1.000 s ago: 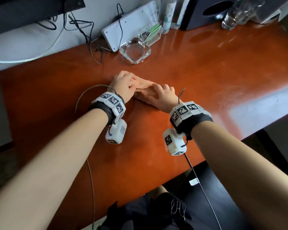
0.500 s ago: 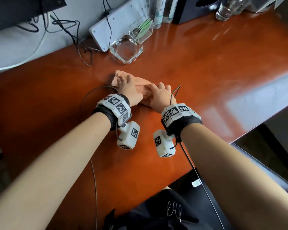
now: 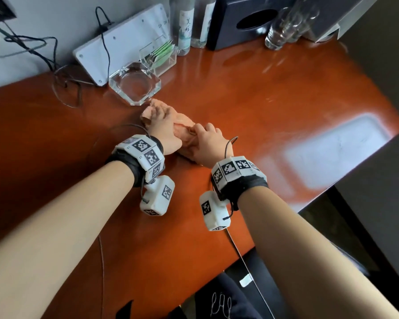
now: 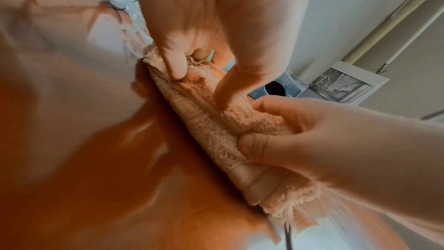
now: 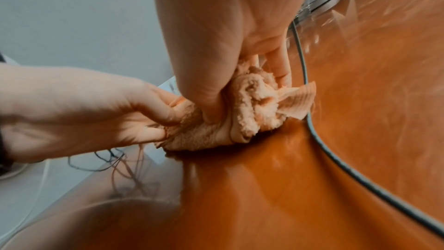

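Note:
A peach terry towel (image 3: 183,122) lies bunched into a thick roll on the glossy orange-brown table (image 3: 251,107). My left hand (image 3: 158,118) holds its far end, just in front of a glass ashtray. In the left wrist view the left hand (image 4: 201,83) pinches the towel (image 4: 216,126) between thumb and fingers. My right hand (image 3: 202,134) grips the near end. In the right wrist view the right hand (image 5: 242,92) has its thumb dug into the towel (image 5: 252,113) and its fingers curled over the top. Part of the roll is hidden under both hands.
A square glass ashtray (image 3: 135,82) almost touches the towel's far end. Behind it stand a white panel (image 3: 122,42), a clear holder with green packets (image 3: 159,56), bottles (image 3: 187,24), a black box (image 3: 251,21) and loose cables (image 3: 62,88). The table edge (image 3: 309,203) runs at right.
My left hand has slid along the towel to its far end by the ashtray. The towel has gone from flatter under both hands to a tighter bunched roll. The head view has shifted.

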A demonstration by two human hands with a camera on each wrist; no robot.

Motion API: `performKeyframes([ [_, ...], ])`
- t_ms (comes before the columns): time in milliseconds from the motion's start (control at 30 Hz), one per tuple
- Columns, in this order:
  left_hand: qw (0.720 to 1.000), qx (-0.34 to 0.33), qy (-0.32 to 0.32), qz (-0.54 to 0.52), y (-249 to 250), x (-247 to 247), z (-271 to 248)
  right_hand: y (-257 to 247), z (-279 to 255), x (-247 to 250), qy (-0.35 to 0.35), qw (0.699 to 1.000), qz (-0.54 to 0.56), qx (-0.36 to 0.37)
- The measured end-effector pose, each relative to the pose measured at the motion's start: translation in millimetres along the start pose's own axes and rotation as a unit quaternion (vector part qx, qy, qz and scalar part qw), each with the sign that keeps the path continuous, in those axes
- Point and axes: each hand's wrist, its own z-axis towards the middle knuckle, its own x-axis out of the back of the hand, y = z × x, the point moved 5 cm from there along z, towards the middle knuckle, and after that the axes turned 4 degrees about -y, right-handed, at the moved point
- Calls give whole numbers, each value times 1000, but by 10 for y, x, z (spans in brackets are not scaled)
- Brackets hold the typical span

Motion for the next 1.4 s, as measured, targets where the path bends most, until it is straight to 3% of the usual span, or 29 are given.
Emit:
performKeyframes([
  [467,995,-81,-41,46,1136,-183,637,1031,50,428,38,994,68,-82],
  [700,990,-96,-49,96,1596,-208,801,1374,109,575,51,988,103,-101],
  [1400,982,-151,-61,99,2905,-564,1321,2736,290,985,101,976,116,-156],
])
